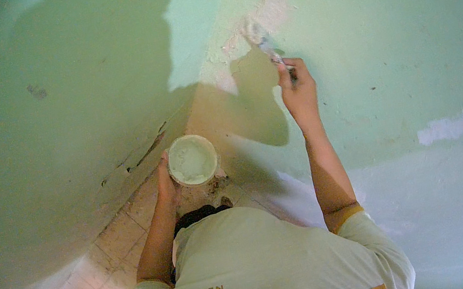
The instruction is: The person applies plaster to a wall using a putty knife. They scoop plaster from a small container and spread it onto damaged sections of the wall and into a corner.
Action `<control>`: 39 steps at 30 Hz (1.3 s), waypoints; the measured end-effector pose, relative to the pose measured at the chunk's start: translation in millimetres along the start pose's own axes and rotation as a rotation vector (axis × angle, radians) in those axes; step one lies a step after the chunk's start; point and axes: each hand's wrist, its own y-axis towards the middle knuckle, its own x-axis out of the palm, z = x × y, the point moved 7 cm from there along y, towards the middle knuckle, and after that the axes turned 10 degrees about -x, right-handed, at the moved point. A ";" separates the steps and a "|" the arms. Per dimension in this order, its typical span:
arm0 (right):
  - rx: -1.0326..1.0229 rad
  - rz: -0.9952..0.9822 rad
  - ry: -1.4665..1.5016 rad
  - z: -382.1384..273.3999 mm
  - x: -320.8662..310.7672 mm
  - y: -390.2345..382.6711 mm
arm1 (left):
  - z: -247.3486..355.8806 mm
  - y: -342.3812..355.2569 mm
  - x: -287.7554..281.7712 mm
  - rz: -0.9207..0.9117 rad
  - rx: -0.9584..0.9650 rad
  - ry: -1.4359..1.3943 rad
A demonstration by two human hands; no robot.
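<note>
Paintbrush (263, 44): slightly blurred, bristles pale with paint, aimed up at bare, flaking patch (271, 9) of green wall (362, 41); handle slants down to the right. Contact unclear. Tub (217, 157): round, open-topped, held roughly level, below and left of brush. Paint (193, 158) inside: pale green, thick-looking, surface uneven.

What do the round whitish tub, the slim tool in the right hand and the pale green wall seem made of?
Round whitish tub: probably smooth plastic, judging by its thin, even rim. Slim tool with whitish head: blurred, so bristle or metal can't be told. Pale green wall: likely matte painted plaster; flaked pinkish-white patches suggest a lighter layer beneath.
</note>
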 end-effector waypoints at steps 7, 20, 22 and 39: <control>0.048 -0.249 0.019 1.0 31.0 -24.0 | 15.3 -20.1 21.1 0.087 0.058 0.076; 0.001 -0.166 -0.036 -29.3 -2.5 -5.4 | 14.1 -23.8 22.2 0.114 0.030 0.092; -0.002 -0.212 -0.041 -30.2 2.3 -5.3 | 13.3 -23.6 21.8 0.126 0.030 0.095; -0.025 -0.093 0.029 -41.9 -51.5 36.5 | -7.7 -0.2 -4.5 0.034 -0.028 0.006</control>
